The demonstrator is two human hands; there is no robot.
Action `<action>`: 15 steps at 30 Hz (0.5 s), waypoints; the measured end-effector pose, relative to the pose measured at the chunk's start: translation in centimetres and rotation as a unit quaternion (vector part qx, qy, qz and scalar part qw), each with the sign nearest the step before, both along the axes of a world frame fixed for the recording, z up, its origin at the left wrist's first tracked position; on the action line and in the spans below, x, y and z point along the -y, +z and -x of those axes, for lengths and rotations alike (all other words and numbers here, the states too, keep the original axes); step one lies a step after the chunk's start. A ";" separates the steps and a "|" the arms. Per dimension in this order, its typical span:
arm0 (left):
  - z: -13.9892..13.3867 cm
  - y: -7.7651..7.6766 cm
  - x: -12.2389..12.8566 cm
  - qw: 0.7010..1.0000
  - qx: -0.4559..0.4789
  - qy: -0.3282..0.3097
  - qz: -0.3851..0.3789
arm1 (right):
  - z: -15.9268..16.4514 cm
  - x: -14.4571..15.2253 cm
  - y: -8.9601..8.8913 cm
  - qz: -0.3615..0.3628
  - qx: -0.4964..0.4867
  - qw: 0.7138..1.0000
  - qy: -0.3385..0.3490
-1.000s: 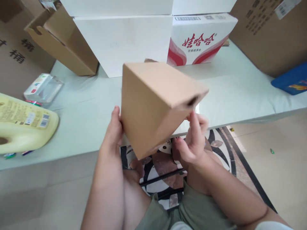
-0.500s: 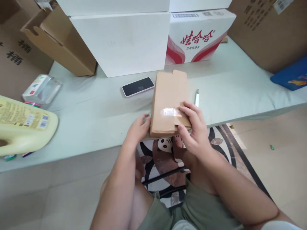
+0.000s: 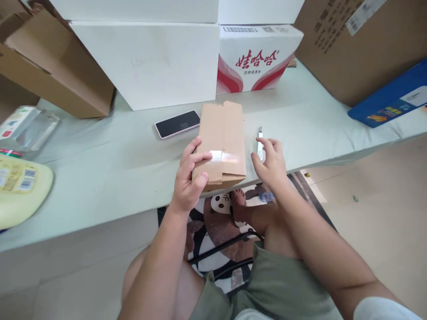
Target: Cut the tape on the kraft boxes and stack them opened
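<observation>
A small brown cardboard box (image 3: 216, 129) with a strip of clear tape across its top lies near the table's front edge. My left hand (image 3: 190, 175) grips its left side, fingers on the top and thumb at the near corner. To the right of the box, a white utility knife (image 3: 260, 133) rests on the table with its tip pointing away from me. My right hand (image 3: 271, 162) is over the knife's near end, thumb and fingers apart, partly covering it. Whether the fingertips touch the knife I cannot tell.
A phone (image 3: 176, 124) lies left of the box. Behind stand white cartons (image 3: 150, 66) and a red-and-white carton (image 3: 256, 62). On the left are an open cardboard box (image 3: 66, 75), a clear plastic container (image 3: 36, 129) and a yellow jug (image 3: 30, 191). A blue box (image 3: 387, 102) is right.
My right hand has left the box and moved right to the knife. My left hand has come up onto the box's top and side. The view has shifted to the right.
</observation>
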State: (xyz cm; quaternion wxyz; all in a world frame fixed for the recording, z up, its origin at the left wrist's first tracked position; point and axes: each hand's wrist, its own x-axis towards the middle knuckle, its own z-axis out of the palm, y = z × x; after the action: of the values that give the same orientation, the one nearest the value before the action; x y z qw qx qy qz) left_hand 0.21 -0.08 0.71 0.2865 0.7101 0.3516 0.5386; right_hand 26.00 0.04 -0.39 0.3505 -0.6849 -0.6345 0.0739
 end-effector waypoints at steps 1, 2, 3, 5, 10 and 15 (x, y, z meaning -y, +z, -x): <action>0.0 -0.1 -0.1 1.000 0.001 0.007 -0.003 | -0.7 -0.4 -0.4 0.052 0.035 0.998 -0.015; 0.0 -0.1 -0.2 1.000 0.000 0.012 -0.005 | -1.2 -0.7 -0.8 0.099 0.069 0.992 -0.021; 0.0 -0.1 -0.2 1.000 -0.002 0.016 -0.005 | -1.7 -0.8 -1.1 0.136 0.099 0.985 -0.021; -0.1 -0.1 -0.3 1.000 -0.004 0.013 -0.008 | -2.1 -0.8 -1.3 0.175 0.133 0.975 -0.014; -0.6 -0.2 -0.4 0.999 -0.009 0.012 -0.043 | -1.0 0.3 0.3 0.084 0.027 0.996 -0.019; -0.6 -0.4 -0.6 0.997 -0.018 0.012 -0.071 | 0.9 4.8 2.9 -0.289 -0.100 0.952 0.031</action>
State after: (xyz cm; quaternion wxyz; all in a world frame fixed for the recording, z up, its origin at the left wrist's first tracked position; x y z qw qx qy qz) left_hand 0.81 0.52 0.31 0.2223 0.7337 0.3262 0.5531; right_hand 25.06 -4.78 2.47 0.5927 -0.5236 -0.6110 -0.0339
